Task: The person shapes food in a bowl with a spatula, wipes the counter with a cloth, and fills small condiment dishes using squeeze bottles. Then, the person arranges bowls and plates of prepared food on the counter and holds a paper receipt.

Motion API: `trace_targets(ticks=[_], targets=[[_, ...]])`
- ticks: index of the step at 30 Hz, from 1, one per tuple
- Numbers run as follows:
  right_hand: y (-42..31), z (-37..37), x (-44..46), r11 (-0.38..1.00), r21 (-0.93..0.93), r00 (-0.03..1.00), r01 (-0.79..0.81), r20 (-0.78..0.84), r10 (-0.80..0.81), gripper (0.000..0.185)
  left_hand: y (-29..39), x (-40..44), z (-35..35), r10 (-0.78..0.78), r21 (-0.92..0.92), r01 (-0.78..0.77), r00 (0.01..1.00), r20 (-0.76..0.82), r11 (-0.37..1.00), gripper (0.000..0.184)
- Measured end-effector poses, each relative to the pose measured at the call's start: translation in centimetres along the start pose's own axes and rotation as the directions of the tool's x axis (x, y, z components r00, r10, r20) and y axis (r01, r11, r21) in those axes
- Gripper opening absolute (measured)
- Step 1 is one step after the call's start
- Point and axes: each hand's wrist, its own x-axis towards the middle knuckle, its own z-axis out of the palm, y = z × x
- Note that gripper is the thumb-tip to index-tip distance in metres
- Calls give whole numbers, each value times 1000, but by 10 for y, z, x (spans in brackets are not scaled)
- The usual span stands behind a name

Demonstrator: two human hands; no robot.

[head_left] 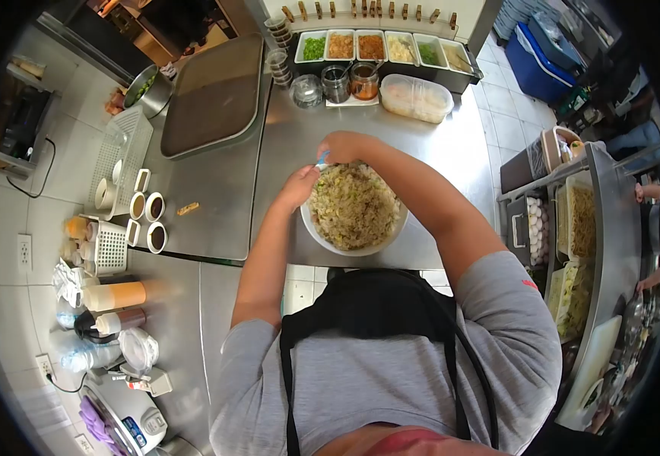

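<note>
Your left arm stretches forward and your right bends inward, so both hands meet at the far-left rim of the round white bowl (356,252) of pale-brown rice (354,209) on the steel counter. Your right hand (337,146) clenches a small blue-and-white item (322,159); your left fingers (313,172) touch it.

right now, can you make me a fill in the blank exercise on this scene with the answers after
The left hand and the right hand are close together at the rim of a white ____ full of rice. The apron is ____. The cooler on the floor is ____. On the right, the dark crate holds white, oval ____.

Missing words: bowl; black; blue; eggs.
</note>
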Motion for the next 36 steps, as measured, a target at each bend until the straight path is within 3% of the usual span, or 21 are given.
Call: trace_targets(ticks=[2,5,8,9,11,12,14,17,20,22,23,24,26,28,30,33,34,36], targets=[[9,-6,8,999,33,999,38,3,-38,27,-1,7,1,6,44,-2,994,-106,999,35],[48,-9,6,993,-116,973,24,-227,-50,27,-4,22,0,-15,15,19,970,-241,1000,34],[72,-16,-28,994,-76,933,-79,-358,47,29,-18,41,-8,-29,-83,1,943,-332,997,33],[72,-15,-38,985,17,900,-172,-403,165,30,-22,45,-12,-33,-120,-10,934,-356,993,33],[61,-2,-61,918,214,796,-334,-457,396,33,-25,51,-20,-71,-164,5,912,-403,987,32],[54,8,-67,877,342,712,-337,-517,475,34,-24,53,-21,-91,-189,9,900,-426,982,31],[39,34,-74,764,579,522,-284,-575,630,35,-12,49,-18,-156,-282,11,853,-498,959,30],[11,61,-80,640,754,359,-148,-562,745,37,-13,44,-8,-228,-378,-11,781,-581,926,30],[6,75,-74,389,920,391,-46,-342,855,36,-10,25,8,-317,-505,-52,723,-614,861,35],[0,82,-71,311,949,408,44,-301,862,37,-13,9,23,-410,-584,-61,654,-635,809,35],[-4,85,-68,270,959,422,88,-281,862,38,-20,4,26,-444,-658,-64,688,-573,750,33],[-10,87,-66,233,962,402,140,-270,875,38,22,-24,32,-551,-767,-13,688,-472,642,30],[-26,91,-59,158,959,378,235,-240,894,38,1,-27,35,-524,-855,-96,754,-397,509,28],[-44,91,-52,39,948,458,315,-187,869,36,-25,-20,41,-467,-922,-207,813,-348,327,26],[-57,92,-45,-33,946,569,324,-167,805,29,-37,-10,42,-464,-927,-239,812,-354,289,29],[-37,99,-30,-67,997,751,26,25,660,30,-10,-28,25,-523,-909,-44,806,-277,414,33],[-61,80,-44,-196,981,803,8,111,585,28,-8,-37,12,-474,-885,32,853,-218,465,30],[-28,88,-42,-149,988,899,-35,96,426,33,-18,-47,-23,-472,-795,121,853,-223,595,27]])
